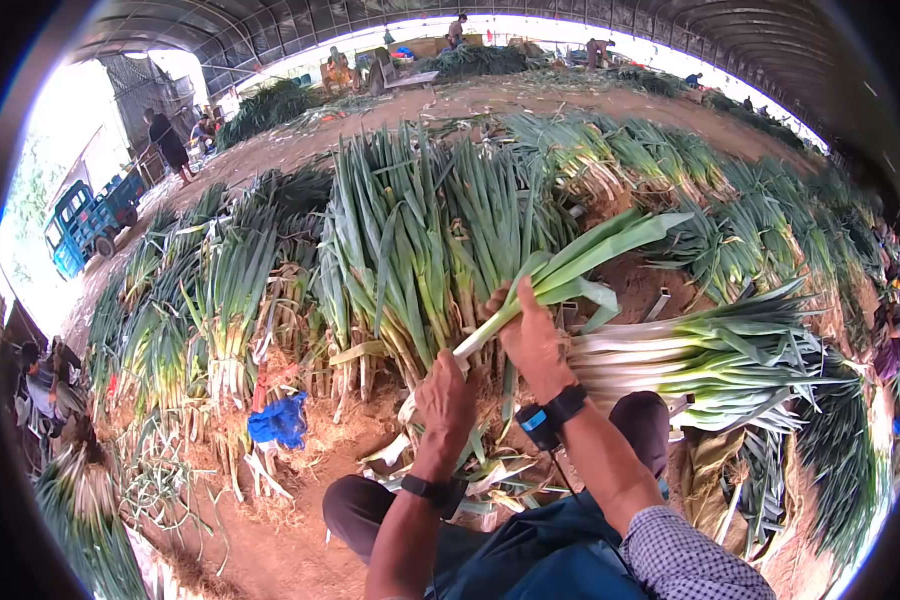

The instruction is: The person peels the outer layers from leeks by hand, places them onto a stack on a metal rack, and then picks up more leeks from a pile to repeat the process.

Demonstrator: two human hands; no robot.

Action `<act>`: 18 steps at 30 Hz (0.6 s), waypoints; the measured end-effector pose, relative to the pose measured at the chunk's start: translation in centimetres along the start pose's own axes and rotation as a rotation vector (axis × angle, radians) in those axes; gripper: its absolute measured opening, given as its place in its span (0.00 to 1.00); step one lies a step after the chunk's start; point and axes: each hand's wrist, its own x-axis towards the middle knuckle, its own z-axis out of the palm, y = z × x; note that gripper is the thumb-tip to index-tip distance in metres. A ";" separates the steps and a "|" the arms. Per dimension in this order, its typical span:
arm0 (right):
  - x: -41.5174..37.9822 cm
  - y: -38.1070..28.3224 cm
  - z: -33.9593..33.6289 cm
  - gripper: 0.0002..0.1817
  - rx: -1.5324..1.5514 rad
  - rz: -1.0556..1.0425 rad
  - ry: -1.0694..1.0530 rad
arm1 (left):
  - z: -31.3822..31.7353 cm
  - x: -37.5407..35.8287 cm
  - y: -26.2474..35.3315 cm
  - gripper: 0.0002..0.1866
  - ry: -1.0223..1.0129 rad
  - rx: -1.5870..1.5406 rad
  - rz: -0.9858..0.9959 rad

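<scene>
One leek [582,262] slants across in front of me, its green leaves at the upper right and its white shaft at the lower left. My left hand [446,400] is closed at the white lower end. My right hand [534,340] grips the shaft higher up, where the leaves begin. To the right of my right hand lies a pile of cleaned leeks [680,365] with white stems toward me. Upright bundles of uncleaned leeks [400,240] stand just beyond my hands. Peeled leaves [490,475] lie on the ground below.
A blue plastic bag [279,421] lies on the soil at the left. More leek bundles [225,300] stand left, and others [760,230] lie right. A blue three-wheeled truck [92,222] and a standing person [166,142] are at the far left; several people work at the back.
</scene>
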 end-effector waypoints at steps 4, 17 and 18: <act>-0.3 -0.5 -0.1 0.18 -0.009 -0.010 -0.039 | 0.0 1.2 -1.1 0.06 -0.140 0.108 0.149; 2.9 -8.7 -1.5 0.20 -0.060 0.010 -0.265 | -2.8 -3.7 -13.9 0.23 -0.613 0.210 -0.067; 3.1 -8.8 -1.7 0.22 -0.067 0.039 -0.279 | -3.2 -3.1 -12.5 0.25 -0.440 0.119 -0.013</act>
